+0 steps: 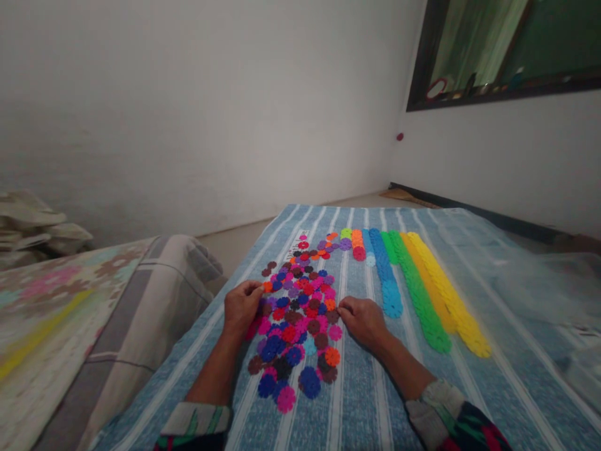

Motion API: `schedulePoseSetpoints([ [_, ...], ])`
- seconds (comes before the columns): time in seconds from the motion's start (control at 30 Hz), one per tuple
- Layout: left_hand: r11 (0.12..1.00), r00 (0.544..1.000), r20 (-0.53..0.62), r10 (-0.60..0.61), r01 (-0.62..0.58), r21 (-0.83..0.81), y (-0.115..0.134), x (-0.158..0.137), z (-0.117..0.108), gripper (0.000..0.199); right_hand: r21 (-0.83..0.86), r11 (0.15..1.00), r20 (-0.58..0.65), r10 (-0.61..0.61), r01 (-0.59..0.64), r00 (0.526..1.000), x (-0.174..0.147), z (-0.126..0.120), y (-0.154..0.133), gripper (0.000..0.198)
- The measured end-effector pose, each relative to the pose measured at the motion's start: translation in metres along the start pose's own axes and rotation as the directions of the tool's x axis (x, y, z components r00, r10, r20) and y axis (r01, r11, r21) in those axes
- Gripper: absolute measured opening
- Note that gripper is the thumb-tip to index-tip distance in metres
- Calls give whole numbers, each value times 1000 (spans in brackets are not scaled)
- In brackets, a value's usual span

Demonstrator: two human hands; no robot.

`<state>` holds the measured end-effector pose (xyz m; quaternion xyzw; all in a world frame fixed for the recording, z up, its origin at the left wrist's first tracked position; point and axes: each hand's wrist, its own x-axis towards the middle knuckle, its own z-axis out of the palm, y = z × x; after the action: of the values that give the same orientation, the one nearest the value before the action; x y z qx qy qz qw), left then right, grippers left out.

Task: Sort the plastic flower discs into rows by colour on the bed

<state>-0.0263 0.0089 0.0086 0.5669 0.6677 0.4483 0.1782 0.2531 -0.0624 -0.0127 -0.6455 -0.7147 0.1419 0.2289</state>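
"While the disc pile (297,316) lies on striped cloth (357,394), what grip shows?"

"Left hand (241,308): fingertips pinching an orange disc (268,287). Right hand (365,319): fingers curled at the pile's edge, hold unclear."

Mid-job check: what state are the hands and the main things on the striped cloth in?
Left hand: fingers at an orange disc; grip unclear.
Right hand: fingers at the pile; grip unclear.
Pile: loose, colours mixed.
Yellow row: lined up, overlapping.
Green row: lined up, overlapping.
Blue row: lined up, overlapping.
Clear plastic: blurred, state unclear.
Cloth: spread out.
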Motion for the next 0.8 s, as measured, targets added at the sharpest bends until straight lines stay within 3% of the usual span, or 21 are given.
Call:
schedulePoseSetpoints([
  [0.23,988,962,221,158,-154,-34,33,8,33,19,56,998,-8,-11,11,1000,2,2,1,22],
  [0.37,972,914,333,233,-228,-53,59,15,65,15,59,998,-12,1,0,1000,3,2,-1,23],
  [0.57,969,852,463,245,-229,-91,89,24,120,10,62,998,-14,6,-6,1000,5,3,-3,23],
  [0.7,945,801,545,247,-324,49,105,30,146,11,79,997,-6,8,-7,1000,6,3,-4,22],
  [0.8,872,775,587,235,-435,224,118,37,157,12,112,994,-7,9,-8,1000,6,1,-5,21],
])
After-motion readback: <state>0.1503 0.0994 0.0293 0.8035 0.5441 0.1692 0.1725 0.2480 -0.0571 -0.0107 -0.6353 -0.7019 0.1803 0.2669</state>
